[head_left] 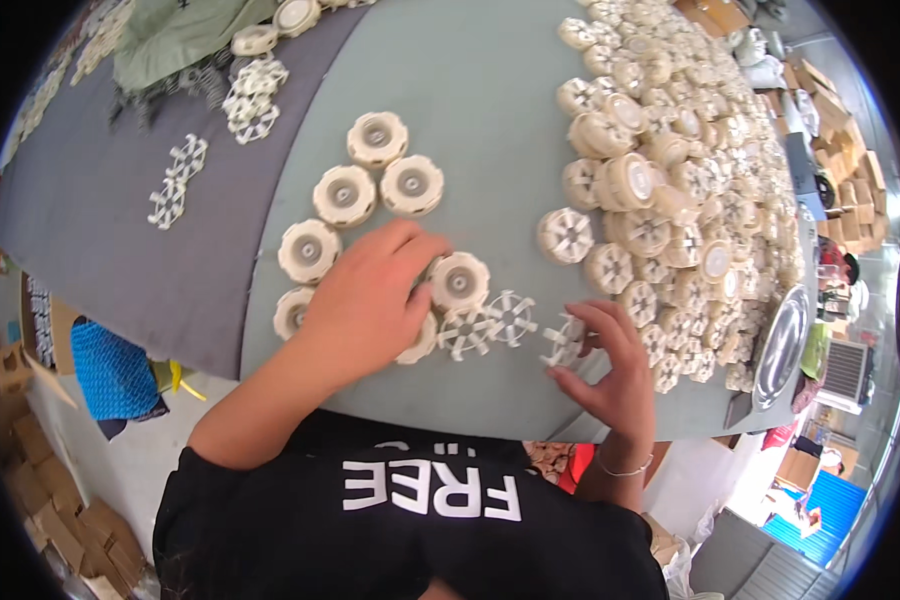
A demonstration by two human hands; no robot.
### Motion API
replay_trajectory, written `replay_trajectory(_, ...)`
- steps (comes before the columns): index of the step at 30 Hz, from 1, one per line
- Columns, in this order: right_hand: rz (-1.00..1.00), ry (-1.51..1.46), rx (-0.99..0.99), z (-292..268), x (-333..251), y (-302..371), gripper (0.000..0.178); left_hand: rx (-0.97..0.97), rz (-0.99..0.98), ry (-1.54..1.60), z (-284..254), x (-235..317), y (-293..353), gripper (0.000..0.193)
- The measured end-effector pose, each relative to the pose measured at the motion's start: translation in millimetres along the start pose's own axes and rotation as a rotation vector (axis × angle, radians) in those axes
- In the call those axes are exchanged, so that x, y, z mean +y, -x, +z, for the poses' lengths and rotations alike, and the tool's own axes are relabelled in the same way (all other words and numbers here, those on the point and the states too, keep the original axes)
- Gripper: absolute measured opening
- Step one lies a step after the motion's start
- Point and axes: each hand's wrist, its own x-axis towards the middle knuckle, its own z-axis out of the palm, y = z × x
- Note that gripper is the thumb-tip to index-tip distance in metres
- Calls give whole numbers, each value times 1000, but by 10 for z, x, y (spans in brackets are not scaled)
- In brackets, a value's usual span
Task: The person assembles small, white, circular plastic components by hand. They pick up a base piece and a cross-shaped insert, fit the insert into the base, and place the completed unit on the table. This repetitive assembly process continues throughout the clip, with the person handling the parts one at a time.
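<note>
My left hand reaches over several round cream plastic parts with scalloped rims and hollow centres. Its fingers and thumb are apart at the left edge of one such round part; whether they touch it I cannot tell. The palm and wrist partly cover others, among them a round part at the left. To the right, my right hand pinches a white spoked plastic ring between thumb and fingers, just above the table. Between my hands lie a spoked ring and a second spoked ring, side by side.
A large heap of cream round parts covers the table's right side. Beside it stands a shiny oval metal tray. On the grey cloth at left lie more spoked rings and a green fabric. Cardboard boxes stand on the floor.
</note>
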Motion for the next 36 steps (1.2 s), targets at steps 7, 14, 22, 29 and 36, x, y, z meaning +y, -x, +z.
replay_trajectory(7, -332, -25, -289, 276, -225, -262, 65, -143, 44, 126, 62, -93, -104, 51)
replay_trajectory(14, -181, -79, -96, 132, -133, -344, 67, -70, 56, 150, 206, -167, -109, 55)
replay_trajectory(22, -305, 22, -104, 348, -356, -834, 59, -62, 21, 337, 195, -285, -67, 57)
replay_trajectory(29, -335, 92, -66, 550, -259, -843, 60, -16, -49, 255, 287, -165, -81, 49)
replay_trajectory(36, -323, 176, 52, 483, -275, -774, 57, 91, -6, 257, 131, -105, -90, 54)
